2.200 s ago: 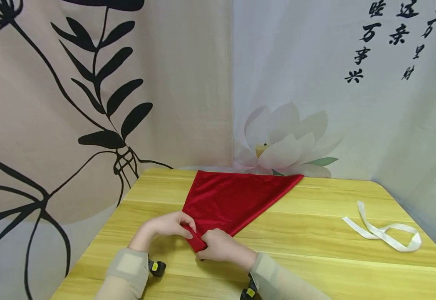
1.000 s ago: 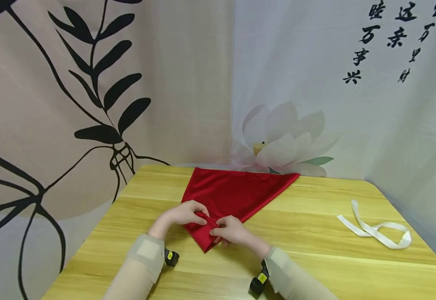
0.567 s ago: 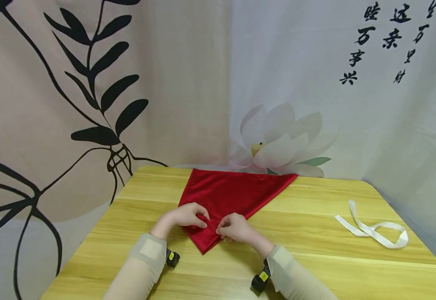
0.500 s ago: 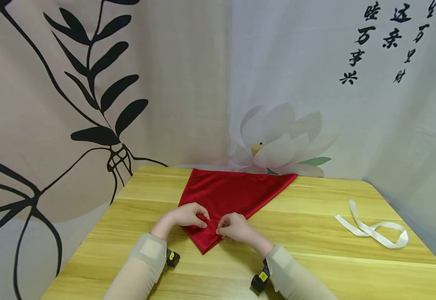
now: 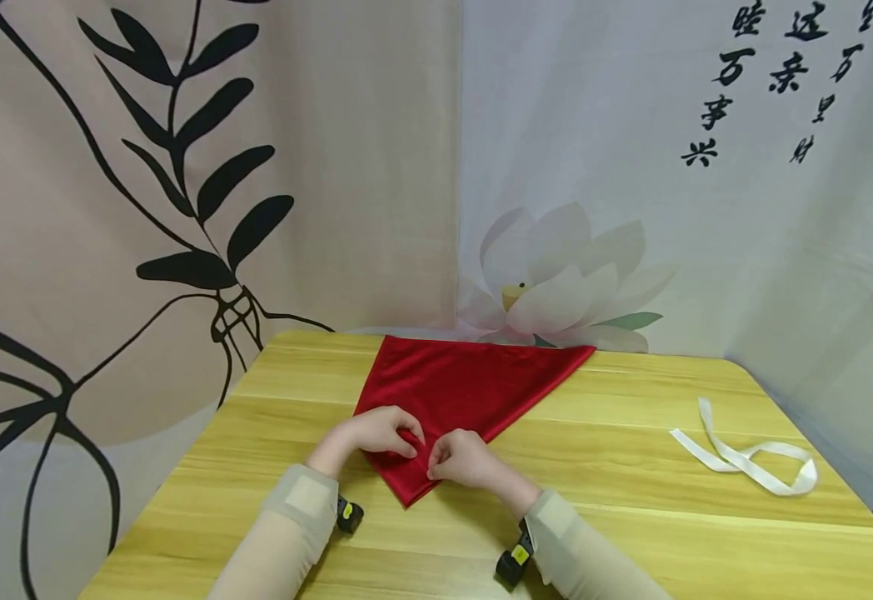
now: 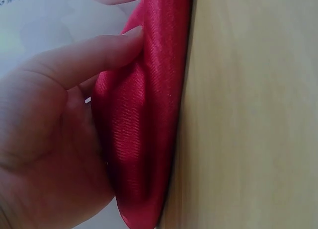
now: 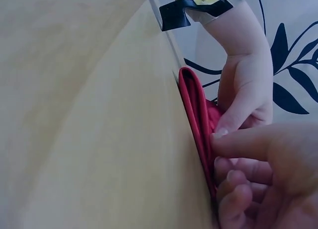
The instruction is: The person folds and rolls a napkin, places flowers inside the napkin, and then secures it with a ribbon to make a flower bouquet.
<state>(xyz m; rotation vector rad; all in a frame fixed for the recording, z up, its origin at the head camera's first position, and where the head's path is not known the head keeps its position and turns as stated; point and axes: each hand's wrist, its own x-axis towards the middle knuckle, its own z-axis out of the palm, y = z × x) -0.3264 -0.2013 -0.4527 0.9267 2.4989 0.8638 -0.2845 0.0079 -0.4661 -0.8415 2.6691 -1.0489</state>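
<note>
A satiny red cloth (image 5: 466, 383) lies roughly triangular on the table, its near tip pointing toward me. In the left wrist view, my left hand (image 5: 379, 431) pinches a raised fold of the red cloth (image 6: 164, 50), thumb on top and other fingers partly hidden. Close on its right, my right hand (image 5: 466, 460) has curled fingers at the cloth's right edge near the tip. The right wrist view shows its thumb against the layered fold of the red cloth (image 7: 194, 105); how much cloth sits between its fingertips is hard to see.
A loosely looped white ribbon (image 5: 770, 475) lies on the right side of the wooden table (image 5: 601, 500). Behind the far edge hangs a printed curtain (image 5: 376, 167) with black plants, a lotus and writing.
The cloth's near tip, earlier bunched between both hands, now lies flatter and points toward me. Both hands have shifted away from me along the cloth. Lately the right hand moved slightly back toward me.
</note>
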